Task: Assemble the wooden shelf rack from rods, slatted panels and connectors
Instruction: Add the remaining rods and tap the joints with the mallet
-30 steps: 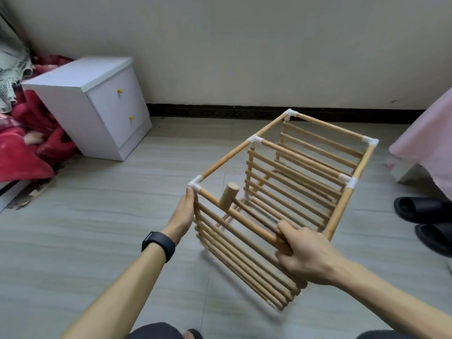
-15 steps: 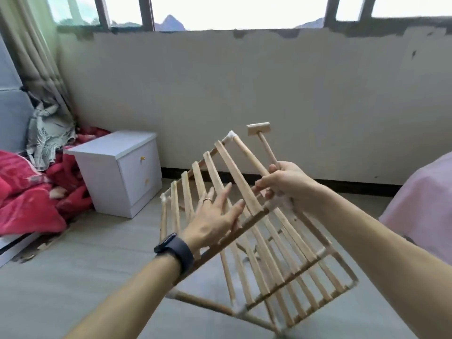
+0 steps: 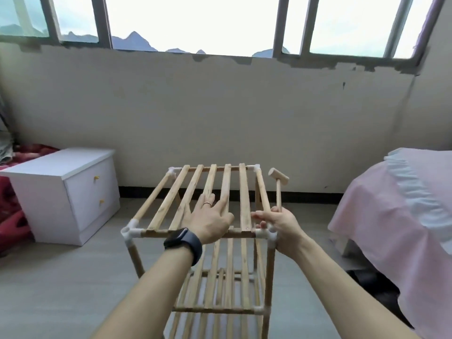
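Observation:
The wooden shelf rack (image 3: 168, 194) stands upright in front of me, its top slatted panel level and a lower slatted panel (image 3: 220, 297) beneath. White connectors (image 3: 130, 232) join the rods at the corners. My left hand (image 3: 210, 221) lies flat on the top slats, fingers straight. My right hand (image 3: 281, 226) holds the near right corner of the rack and also grips the handle of a small wooden mallet (image 3: 278, 181), whose head points up.
A white two-drawer nightstand (image 3: 66, 192) stands to the left, with red bedding (image 3: 9, 211) behind it. A pink-covered bed (image 3: 401, 216) fills the right side, dark slippers (image 3: 371, 282) at its foot. A wall with windows lies ahead.
The rack has been turned from lying tilted in the air to standing upright. My left hand now lies on top of the slats; my right hand has moved to the near right corner.

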